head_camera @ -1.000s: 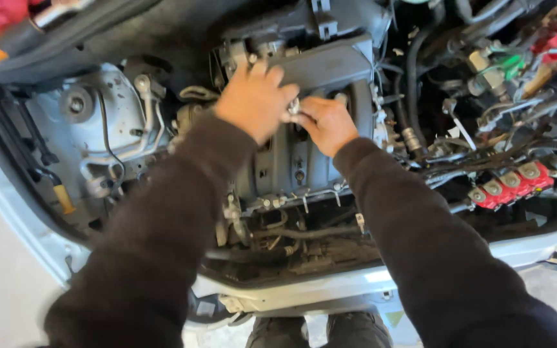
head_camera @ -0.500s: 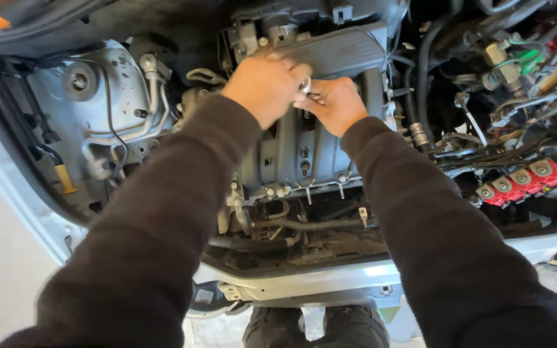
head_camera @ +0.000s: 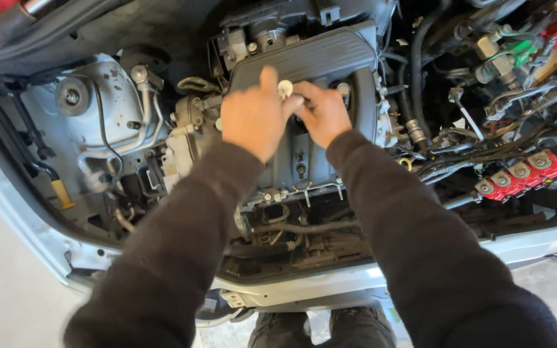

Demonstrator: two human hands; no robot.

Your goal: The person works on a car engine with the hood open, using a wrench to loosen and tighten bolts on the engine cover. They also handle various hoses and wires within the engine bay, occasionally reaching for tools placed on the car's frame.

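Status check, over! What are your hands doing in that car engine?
Left hand and right hand together over the grey engine cover. Small white round part pinched at the fingertips. Hoses and wiring crowd the right side, nothing blocking.

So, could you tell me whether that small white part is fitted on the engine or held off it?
Held off it: the white part sits pinched between fingertips of both hands, left hand and right hand, above the intake manifold.

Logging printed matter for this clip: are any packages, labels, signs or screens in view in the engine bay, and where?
No packages, labels, signs or screens can be made out.
Both hands, left hand and right hand, meet over the dark grey engine cover, at a small pale round part.
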